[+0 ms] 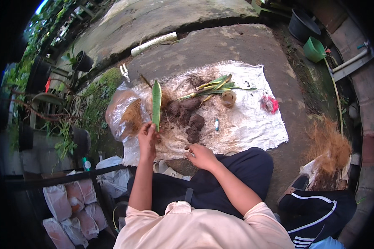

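Observation:
My left hand (148,136) pinches the base of a long green leaf with pale yellow edges (156,103), a snake plant leaf, and keeps it upright. Low over the near part of the white woven sack (253,128), my right hand (201,156) has its thumb and forefinger a little apart, with nothing visible between them. Just beyond it lies a heap of dark soil (187,112). More cut snake plant leaves (220,86) lie behind the soil, beside a small brownish cup (228,99). A small white and blue tube (217,124) rests on the sack.
A clear plastic bag (119,110) with brown fibre stands at the sack's left. To the right are a red plastic bundle (269,104), loose coconut fibre (330,145) and another person's dark-trousered leg (320,211). Wrapped bundles (75,203) sit lower left; a green pot (314,50) stands far right.

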Action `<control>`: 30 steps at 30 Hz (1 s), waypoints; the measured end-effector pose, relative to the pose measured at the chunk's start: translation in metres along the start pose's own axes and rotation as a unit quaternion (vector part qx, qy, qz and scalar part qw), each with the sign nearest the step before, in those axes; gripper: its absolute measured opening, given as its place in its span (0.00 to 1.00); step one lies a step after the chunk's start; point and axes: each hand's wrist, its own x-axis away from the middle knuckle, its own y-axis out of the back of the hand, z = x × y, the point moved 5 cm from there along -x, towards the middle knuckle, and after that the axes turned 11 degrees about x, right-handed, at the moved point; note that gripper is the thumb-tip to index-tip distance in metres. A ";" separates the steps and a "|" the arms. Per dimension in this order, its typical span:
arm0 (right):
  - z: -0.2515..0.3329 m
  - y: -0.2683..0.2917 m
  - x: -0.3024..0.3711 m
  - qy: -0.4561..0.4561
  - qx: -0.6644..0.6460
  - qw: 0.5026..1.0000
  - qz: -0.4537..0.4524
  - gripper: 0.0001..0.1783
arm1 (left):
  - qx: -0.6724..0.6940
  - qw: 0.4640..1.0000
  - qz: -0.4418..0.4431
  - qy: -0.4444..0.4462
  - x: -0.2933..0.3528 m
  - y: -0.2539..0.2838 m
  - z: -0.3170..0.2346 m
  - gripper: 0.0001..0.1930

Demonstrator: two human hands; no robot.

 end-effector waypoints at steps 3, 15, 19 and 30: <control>0.003 -0.005 0.004 0.012 0.018 1.000 -0.017 0.19 | 0.060 0.997 0.008 0.053 0.025 -0.001 0.007 0.22; 0.012 -0.012 0.011 -0.040 0.089 0.992 0.076 0.22 | -0.018 0.997 0.062 0.049 -0.012 -0.001 0.061 0.15; 0.008 -0.022 0.009 -0.038 0.104 0.992 0.066 0.21 | -0.031 0.997 0.066 0.019 -0.019 0.002 0.072 0.14; 0.000 -0.026 -0.003 -0.027 0.228 0.969 0.097 0.24 | -0.242 0.963 0.001 -0.117 -0.012 0.000 0.037 0.26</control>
